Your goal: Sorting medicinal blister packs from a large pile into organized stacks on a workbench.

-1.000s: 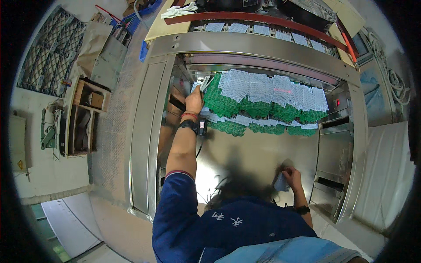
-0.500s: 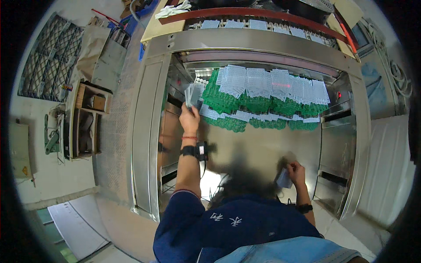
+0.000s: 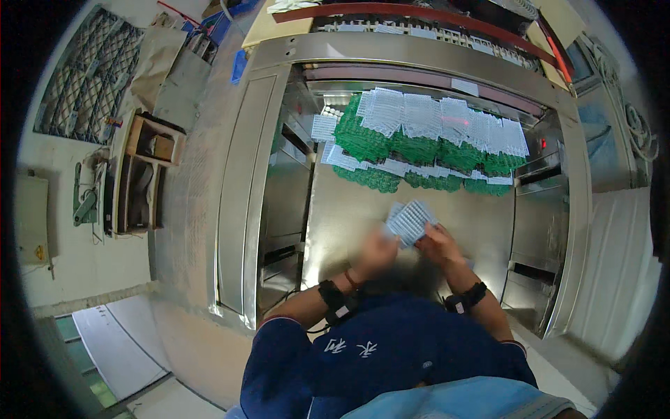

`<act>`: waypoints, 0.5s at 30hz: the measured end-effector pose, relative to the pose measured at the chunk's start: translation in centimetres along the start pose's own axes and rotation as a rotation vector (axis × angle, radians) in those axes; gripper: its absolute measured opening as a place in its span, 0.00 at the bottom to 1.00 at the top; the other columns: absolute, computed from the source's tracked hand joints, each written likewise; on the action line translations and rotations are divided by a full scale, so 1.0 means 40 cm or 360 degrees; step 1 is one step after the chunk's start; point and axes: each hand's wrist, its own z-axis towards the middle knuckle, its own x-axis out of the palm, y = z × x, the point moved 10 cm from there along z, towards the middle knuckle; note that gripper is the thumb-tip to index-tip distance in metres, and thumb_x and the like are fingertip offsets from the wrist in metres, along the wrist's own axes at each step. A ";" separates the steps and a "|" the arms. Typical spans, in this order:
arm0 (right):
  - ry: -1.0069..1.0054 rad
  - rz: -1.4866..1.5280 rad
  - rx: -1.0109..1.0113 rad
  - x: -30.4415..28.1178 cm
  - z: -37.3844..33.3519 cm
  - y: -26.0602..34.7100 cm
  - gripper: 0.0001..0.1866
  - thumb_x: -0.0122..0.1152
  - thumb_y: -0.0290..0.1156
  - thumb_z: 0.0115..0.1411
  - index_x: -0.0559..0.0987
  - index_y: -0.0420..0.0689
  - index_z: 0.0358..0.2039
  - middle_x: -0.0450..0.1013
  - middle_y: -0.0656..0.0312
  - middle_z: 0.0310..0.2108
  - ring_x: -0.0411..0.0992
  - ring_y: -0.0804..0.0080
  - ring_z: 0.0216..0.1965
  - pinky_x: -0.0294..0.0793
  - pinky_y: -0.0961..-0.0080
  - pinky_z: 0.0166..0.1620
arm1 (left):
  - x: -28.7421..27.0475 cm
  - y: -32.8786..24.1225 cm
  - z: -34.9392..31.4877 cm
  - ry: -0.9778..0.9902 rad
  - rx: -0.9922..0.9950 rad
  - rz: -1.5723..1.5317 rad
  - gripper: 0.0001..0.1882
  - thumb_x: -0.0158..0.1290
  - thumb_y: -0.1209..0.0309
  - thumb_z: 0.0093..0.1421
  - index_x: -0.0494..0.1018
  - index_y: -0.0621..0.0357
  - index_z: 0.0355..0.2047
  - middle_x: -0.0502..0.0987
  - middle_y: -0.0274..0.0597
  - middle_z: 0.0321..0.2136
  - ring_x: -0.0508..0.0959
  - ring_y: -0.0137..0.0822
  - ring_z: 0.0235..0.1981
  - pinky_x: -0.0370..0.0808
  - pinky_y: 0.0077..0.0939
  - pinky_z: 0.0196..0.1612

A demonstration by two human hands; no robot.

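My right hand (image 3: 440, 246) is closed on a small fanned bunch of pale, flat rectangular cards (image 3: 410, 222) with rows of small marks, held over the metal surface. My left hand (image 3: 377, 253) is at the lower left edge of the bunch, smeared by motion, so its grip cannot be made out. Beyond the hands lie rows of overlapping pale cards (image 3: 422, 117) on green, bumpy-looking pieces (image 3: 363, 143). A lower band of pale cards (image 3: 391, 167) crosses the green. Another pale card (image 3: 323, 128) lies at the far left end.
A steel frame (image 3: 419, 59) surrounds the metal work surface (image 3: 349, 209). Behind it, a conveyor (image 3: 412, 31) carries pale cards past a dark red bar (image 3: 391, 10). A pale card (image 3: 465, 87) is at the far roller. At left stands a wooden shelf box (image 3: 150, 174).
My left hand has come from the far left card pile to the middle. My right hand has moved up and left with its cards. The hands are now together at the bunch.
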 end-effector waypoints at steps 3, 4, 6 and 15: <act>-0.0058 0.0161 -0.0160 -0.022 0.001 -0.008 0.26 0.56 0.33 0.60 0.64 0.33 0.54 0.70 0.52 0.48 0.70 0.60 0.49 0.67 0.63 0.55 | 0.052 -0.016 -0.019 0.0240 -0.0164 -0.0178 0.07 0.52 0.71 0.60 0.74 0.63 0.28 0.75 0.34 0.21 0.69 0.23 0.16 0.67 0.18 0.20; -0.0067 0.0147 -0.0193 -0.036 -0.005 -0.001 0.26 0.56 0.33 0.60 0.63 0.32 0.54 0.70 0.52 0.48 0.70 0.60 0.49 0.67 0.63 0.55 | 0.027 -0.015 -0.002 0.0232 -0.0157 -0.0188 0.07 0.52 0.71 0.60 0.74 0.63 0.28 0.75 0.34 0.21 0.69 0.23 0.16 0.67 0.18 0.20; -0.0180 0.0146 -0.0178 -0.084 -0.028 -0.003 0.25 0.55 0.32 0.60 0.63 0.33 0.54 0.69 0.51 0.49 0.70 0.59 0.49 0.67 0.61 0.55 | -0.100 0.002 0.077 0.0138 -0.0058 0.0148 0.09 0.52 0.68 0.60 0.74 0.63 0.28 0.75 0.34 0.20 0.70 0.23 0.16 0.66 0.18 0.19; -0.0369 0.0156 -0.0149 -0.168 -0.116 -0.036 0.24 0.55 0.33 0.60 0.65 0.35 0.54 0.70 0.52 0.49 0.69 0.56 0.50 0.66 0.57 0.55 | -0.649 0.109 0.512 -0.1430 -0.0221 -0.0307 0.13 0.56 0.62 0.57 0.73 0.62 0.29 0.75 0.35 0.19 0.71 0.30 0.12 0.60 0.22 0.11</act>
